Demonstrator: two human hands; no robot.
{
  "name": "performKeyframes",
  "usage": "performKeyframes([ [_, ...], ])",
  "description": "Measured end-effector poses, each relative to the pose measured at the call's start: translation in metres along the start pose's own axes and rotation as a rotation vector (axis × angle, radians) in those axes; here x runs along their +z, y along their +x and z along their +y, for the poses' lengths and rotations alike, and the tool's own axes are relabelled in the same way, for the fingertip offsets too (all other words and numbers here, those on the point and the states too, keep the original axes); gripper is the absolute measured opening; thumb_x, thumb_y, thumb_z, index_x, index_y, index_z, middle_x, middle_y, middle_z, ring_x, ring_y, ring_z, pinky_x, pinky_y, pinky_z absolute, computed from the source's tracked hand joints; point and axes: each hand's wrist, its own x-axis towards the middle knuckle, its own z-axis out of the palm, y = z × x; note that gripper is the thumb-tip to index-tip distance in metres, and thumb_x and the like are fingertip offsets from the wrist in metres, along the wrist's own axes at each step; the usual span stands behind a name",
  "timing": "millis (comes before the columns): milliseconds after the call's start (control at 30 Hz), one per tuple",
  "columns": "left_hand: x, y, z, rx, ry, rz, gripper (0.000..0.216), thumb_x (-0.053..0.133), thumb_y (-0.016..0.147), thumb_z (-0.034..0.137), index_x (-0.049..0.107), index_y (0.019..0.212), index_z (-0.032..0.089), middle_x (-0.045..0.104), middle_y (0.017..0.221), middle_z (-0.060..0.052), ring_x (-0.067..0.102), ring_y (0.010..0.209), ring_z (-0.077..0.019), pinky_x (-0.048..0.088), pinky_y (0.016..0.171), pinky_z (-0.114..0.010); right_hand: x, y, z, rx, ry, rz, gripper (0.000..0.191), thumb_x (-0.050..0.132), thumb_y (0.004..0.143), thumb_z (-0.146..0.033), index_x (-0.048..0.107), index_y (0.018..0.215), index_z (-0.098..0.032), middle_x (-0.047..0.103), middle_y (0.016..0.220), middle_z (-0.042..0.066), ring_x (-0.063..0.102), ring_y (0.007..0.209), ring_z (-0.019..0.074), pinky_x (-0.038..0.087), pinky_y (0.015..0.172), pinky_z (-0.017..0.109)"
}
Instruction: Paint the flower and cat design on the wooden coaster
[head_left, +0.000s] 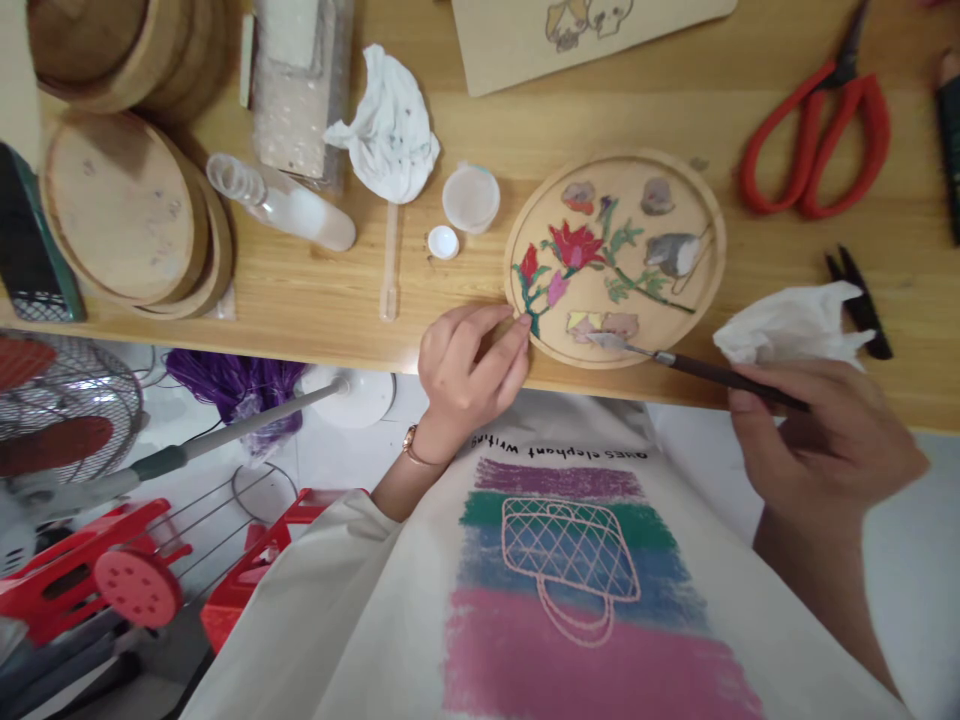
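A round wooden plate (654,318) with a raised rim lies near the table's front edge. On it are red flowers with green leaves and several small animal pictures. Bent fingers of my left hand (474,362) hold the plate's left front rim. My right hand (832,440) grips the dark handle of a palette knife (701,368). The knife's metal blade points left and rests over the small yellow and brown animal picture at the plate's front. A crumpled white tissue (787,325) lies just beyond my right hand, against a black forked tool (859,300).
Red-handled scissors (810,150) lie at the back right. Left of the plate are a small lidded cup (471,198), a white cap (443,242), a plastic dropper (389,265), another tissue (394,130) and a clear bottle (289,205). Round wooden boxes (124,210) stand farther left.
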Motion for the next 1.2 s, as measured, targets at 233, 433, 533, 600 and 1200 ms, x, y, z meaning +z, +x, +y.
performKeyframes([
  [233,0.0003,-0.001,0.0001,-0.011,0.044,-0.009,0.021,0.062,0.088,0.018,0.07,0.106,0.023,0.073,0.102,-0.006,0.068,0.093,-0.0213,0.052,0.08,-0.037,0.0,-0.0002,-0.0014,0.013,0.004,0.004,0.025,0.073,0.076,-0.016,0.074,0.096,-0.031,0.07,0.082,-0.001,0.065,0.067,0.0153,0.049,0.059,0.03],
  [433,0.0001,-0.0024,-0.0004,-0.018,0.042,-0.027,0.02,0.061,0.089,0.019,0.07,0.107,0.023,0.072,0.103,-0.005,0.066,0.094,-0.0208,0.051,0.08,-0.037,-0.0003,-0.0003,-0.0001,0.004,0.001,0.0,0.027,0.073,0.075,-0.014,0.074,0.097,-0.03,0.071,0.082,-0.001,0.065,0.069,0.0152,0.05,0.061,0.029],
  [533,0.0002,-0.0025,-0.0004,-0.017,0.032,-0.024,0.021,0.061,0.089,0.019,0.07,0.107,0.022,0.072,0.103,-0.006,0.066,0.095,-0.0212,0.051,0.08,-0.038,-0.0004,-0.0003,0.0005,-0.006,0.003,-0.01,0.028,0.073,0.075,-0.014,0.074,0.098,-0.03,0.07,0.082,-0.001,0.064,0.069,0.0151,0.05,0.061,0.029],
  [600,0.0002,-0.0019,-0.0002,-0.013,0.034,-0.013,0.021,0.062,0.088,0.018,0.07,0.107,0.022,0.072,0.102,-0.006,0.067,0.094,-0.0211,0.052,0.08,-0.037,-0.0004,-0.0002,0.0,0.005,0.009,0.002,0.028,0.073,0.075,-0.014,0.074,0.097,-0.031,0.07,0.082,-0.001,0.064,0.068,0.0151,0.049,0.06,0.029],
  [1200,-0.0004,0.0011,0.0005,0.007,0.025,-0.003,0.022,0.068,0.082,0.012,0.07,0.103,0.017,0.071,0.101,-0.008,0.066,0.091,-0.0216,0.053,0.078,-0.036,-0.0004,0.0004,-0.0006,-0.022,-0.007,-0.005,0.028,0.072,0.077,-0.011,0.074,0.099,-0.028,0.07,0.082,0.0,0.063,0.07,0.0134,0.049,0.062,0.026],
])
